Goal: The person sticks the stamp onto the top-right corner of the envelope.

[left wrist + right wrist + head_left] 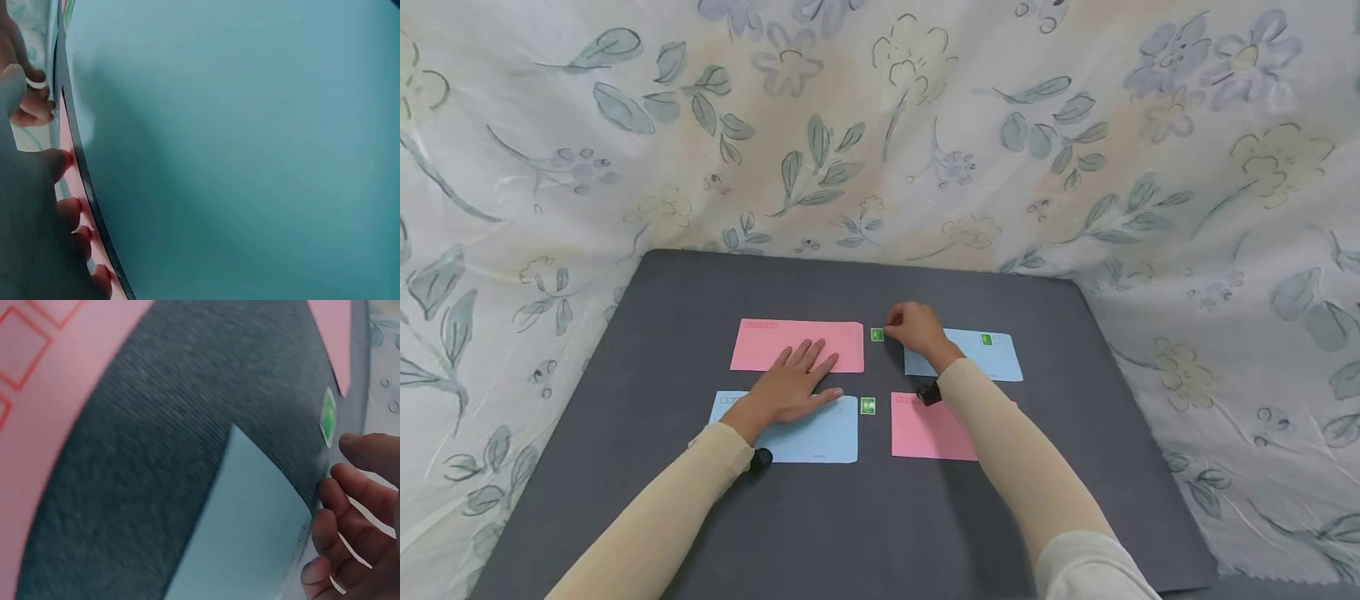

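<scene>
My left hand point(793, 387) lies flat with its fingers spread. Its fingertips rest on the upper pink envelope point(748, 346), while the palm and thumb are over the lower blue envelope point(820, 442). My right hand point(917, 329) is at the left end of the upper blue envelope point(955, 358), its fingers loosely bent. Just beyond the thumb, in the right wrist view, a green stamp point(328, 419) lies on the dark surface with a small gap to the fingertips. From the head view, this stamp point(877, 334) sits right of the upper pink envelope.
A second green stamp point(868, 406) lies between the lower blue envelope and the lower pink envelope point(925, 433), which my right forearm partly covers. Another stamp point(987, 339) is on the upper blue envelope. The dark grey table point(820, 533) meets flowered cloth point(850, 125) behind and beside it.
</scene>
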The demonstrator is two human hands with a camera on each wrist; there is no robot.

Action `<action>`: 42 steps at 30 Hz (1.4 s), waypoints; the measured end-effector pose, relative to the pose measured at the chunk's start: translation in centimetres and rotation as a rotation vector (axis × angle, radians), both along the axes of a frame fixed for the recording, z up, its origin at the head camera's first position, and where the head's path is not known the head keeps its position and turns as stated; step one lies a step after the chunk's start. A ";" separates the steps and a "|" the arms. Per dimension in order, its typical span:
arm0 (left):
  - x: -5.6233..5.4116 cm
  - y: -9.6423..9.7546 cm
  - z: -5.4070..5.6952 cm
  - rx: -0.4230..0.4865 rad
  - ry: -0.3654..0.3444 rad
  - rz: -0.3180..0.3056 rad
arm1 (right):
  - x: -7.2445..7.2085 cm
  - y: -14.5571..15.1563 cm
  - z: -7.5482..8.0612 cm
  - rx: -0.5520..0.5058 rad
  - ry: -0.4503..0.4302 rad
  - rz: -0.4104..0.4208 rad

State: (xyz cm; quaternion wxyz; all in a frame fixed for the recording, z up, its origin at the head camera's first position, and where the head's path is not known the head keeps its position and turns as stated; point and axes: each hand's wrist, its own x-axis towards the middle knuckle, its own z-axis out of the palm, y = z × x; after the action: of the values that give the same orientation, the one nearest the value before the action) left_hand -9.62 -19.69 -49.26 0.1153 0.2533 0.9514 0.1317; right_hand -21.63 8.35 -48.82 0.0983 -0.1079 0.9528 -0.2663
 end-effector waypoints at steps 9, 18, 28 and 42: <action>-0.1 0.0 0.5 -0.028 0.020 -0.001 | 0.1 -1.3 0.3 0.059 0.037 0.024; -0.3 -0.3 0.4 -0.028 0.024 0.009 | -0.6 -1.8 0.2 -0.002 0.023 0.024; -0.4 -0.5 0.4 -0.032 0.014 0.018 | -1.3 -1.0 0.5 -0.138 -0.028 0.065; -0.2 -0.3 0.2 -0.039 -0.007 -0.004 | -2.4 -2.3 0.7 -0.268 -0.103 0.178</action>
State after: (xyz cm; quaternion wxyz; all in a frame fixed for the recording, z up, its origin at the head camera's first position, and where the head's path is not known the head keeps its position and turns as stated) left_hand -9.81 -19.98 -49.07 0.1237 0.2522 0.9530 0.1137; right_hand -24.01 6.02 -48.09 0.1547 -0.1901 0.8892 -0.3863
